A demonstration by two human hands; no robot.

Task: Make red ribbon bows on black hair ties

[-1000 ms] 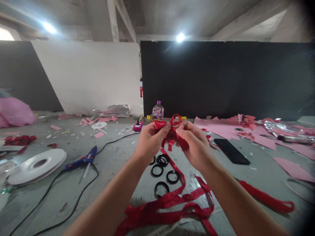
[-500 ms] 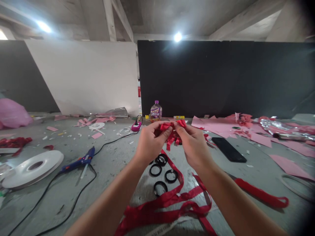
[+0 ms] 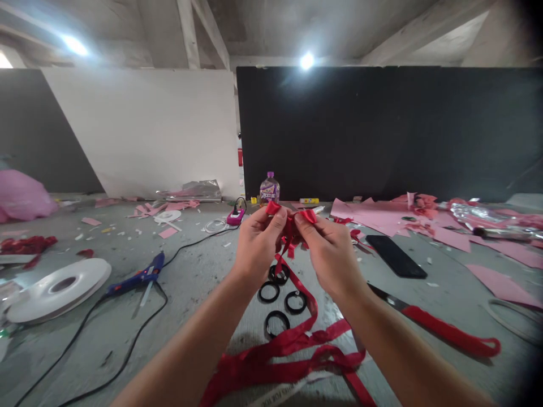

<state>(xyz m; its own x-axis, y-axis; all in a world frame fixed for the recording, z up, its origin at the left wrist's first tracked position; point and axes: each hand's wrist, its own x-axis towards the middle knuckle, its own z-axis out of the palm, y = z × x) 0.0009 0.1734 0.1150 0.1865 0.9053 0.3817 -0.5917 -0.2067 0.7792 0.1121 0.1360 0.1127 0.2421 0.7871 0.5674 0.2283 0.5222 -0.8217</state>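
Observation:
Both my hands pinch a red ribbon bow in front of the bottle. My left hand grips one loop of the ribbon bow between thumb and fingers. On the other loop, my right hand is closed the same way. Red tails hang between the hands. Below them lie several black rings on the grey surface. A long red ribbon runs past the rings and gathers in loose folds nearer to me. The fingers partly hide the middle of the bow.
To the left lie a blue glue gun with its black cord and a white spool. A phone and a red-handled knife lie to the right. Behind stand a purple-capped bottle and pink paper sheets.
My hands have drawn slightly apart, and the two bow loops are now farther from each other. More of the red tails shows between them.

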